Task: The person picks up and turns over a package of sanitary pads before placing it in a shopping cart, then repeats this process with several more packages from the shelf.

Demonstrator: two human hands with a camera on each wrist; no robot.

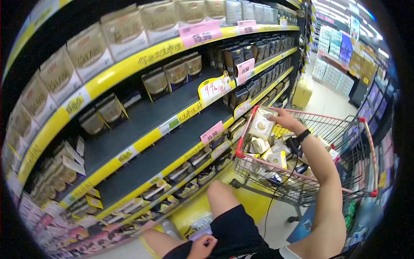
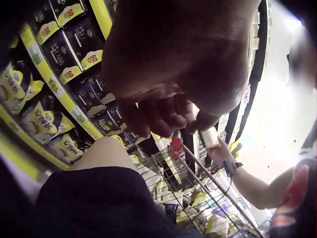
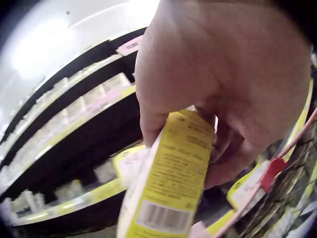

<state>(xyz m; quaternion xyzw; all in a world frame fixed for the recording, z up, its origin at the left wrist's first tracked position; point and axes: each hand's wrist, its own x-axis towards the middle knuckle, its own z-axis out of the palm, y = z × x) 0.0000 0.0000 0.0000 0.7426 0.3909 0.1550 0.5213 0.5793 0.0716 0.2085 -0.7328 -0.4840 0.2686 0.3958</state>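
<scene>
My right hand (image 1: pixel 288 121) grips a pack of sanitary pads (image 1: pixel 261 124) by its upper end, at the far end of a wire shopping cart (image 1: pixel 239 153). The pack has a white-and-gold face; the right wrist view shows its yellow side panel (image 3: pixel 173 166) with a barcode. Thumb and fingers clasp it from opposite sides. Several white, gold and yellow packs (image 1: pixel 277 159) lie in the cart below. Low by my lap is my left hand (image 1: pixel 202 248), its fingers (image 2: pixel 166 116) loosely curled with nothing in them.
Shelves with yellow edge strips (image 1: pixel 146 151) and pink price tags (image 1: pixel 211 132) run along the left, with rows of gold packs (image 1: pixel 123 32) on top. Beyond the cart an aisle (image 1: pixel 327 93) leads to stacked cartons (image 1: pixel 332 75). A dark cable (image 1: pixel 271 200) hangs beside the cart.
</scene>
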